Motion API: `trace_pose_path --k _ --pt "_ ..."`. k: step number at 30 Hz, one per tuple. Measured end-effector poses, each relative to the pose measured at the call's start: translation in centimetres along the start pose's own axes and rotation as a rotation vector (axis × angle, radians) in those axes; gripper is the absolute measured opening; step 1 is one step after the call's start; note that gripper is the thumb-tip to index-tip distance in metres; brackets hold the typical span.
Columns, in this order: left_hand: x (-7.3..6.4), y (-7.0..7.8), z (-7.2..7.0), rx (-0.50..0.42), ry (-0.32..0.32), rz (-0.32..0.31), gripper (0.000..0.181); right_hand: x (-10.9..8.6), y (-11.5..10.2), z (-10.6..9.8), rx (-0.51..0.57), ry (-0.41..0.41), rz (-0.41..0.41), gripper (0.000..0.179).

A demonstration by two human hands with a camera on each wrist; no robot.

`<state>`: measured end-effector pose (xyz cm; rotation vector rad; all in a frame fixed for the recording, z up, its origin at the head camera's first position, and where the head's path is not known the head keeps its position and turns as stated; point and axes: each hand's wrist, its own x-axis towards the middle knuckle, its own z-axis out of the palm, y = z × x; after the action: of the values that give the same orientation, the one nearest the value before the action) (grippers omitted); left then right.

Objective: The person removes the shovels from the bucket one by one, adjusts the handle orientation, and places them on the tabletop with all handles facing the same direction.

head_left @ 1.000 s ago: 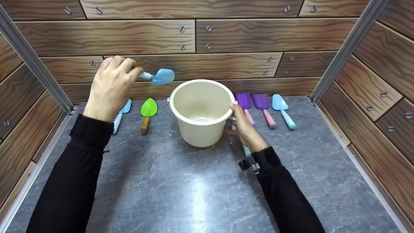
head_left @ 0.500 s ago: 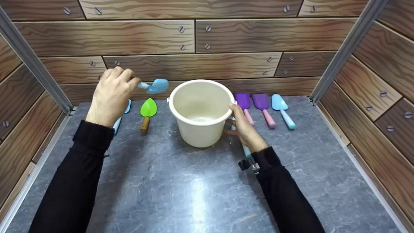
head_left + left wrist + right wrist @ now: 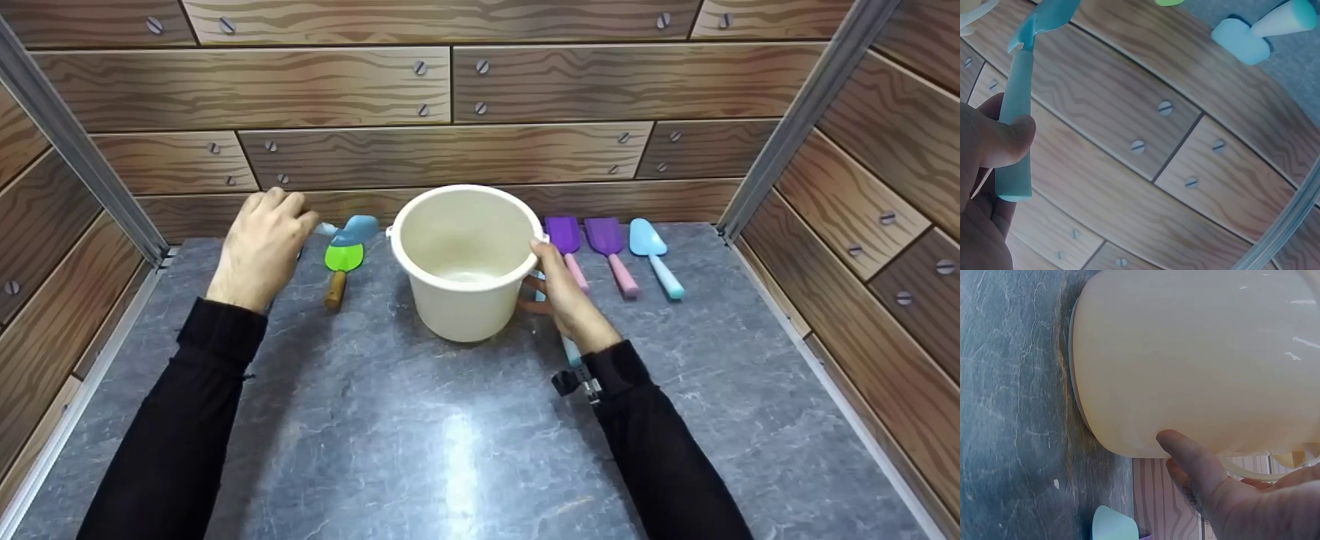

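Observation:
My left hand [image 3: 261, 251] holds a light-blue trowel [image 3: 355, 230] by its handle in the air, left of the bucket. Its blade points right, overlapping a green trowel [image 3: 344, 259] in the head view. Up close in the left wrist view, the thumb presses on the trowel handle [image 3: 1016, 87]. A cream bucket [image 3: 466, 315] stands upright on the grey surface. My right hand [image 3: 571, 300] holds its right side, thumb at the rim and fingers against the outer wall. One fingertip touches the bucket wall [image 3: 1185, 371] in the right wrist view.
Two purple trowels [image 3: 605, 236] with pink handles and a blue trowel [image 3: 649, 238] lie at the right. Another blue trowel handle [image 3: 571, 350] shows beside my right wrist. A blue trowel [image 3: 1241, 40] lies mostly hidden behind my left hand. Wood-patterned walls [image 3: 450, 157] enclose the surface.
My left hand has come down with the light-blue trowel, its blade moving slightly left and now overlapping the green one. My right hand and the bucket have stayed put.

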<state>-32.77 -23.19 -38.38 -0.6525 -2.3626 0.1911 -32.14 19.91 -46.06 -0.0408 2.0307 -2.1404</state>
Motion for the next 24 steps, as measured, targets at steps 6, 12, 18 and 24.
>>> trace_pose_path --k 6,12,18,24 --pt "-1.3 -0.6 0.8 -0.045 -0.029 -0.029 0.026 0.0 0.1 0.0 0.002 -0.002 -0.003 0.080" --pt "-2.5 -1.0 1.4 -0.073 -0.062 -0.063 0.033 0.1 0.1 -0.1 -0.033 -0.005 -0.004 0.080" --pt "-3.8 -1.6 2.0 -0.062 -0.059 -0.076 0.030 0.1 0.1 0.0 -0.032 0.004 0.006 0.081" --pt "-5.1 -2.3 2.6 -0.067 -0.074 -0.101 0.023 0.1 0.0 0.0 -0.021 0.001 0.003 0.081"
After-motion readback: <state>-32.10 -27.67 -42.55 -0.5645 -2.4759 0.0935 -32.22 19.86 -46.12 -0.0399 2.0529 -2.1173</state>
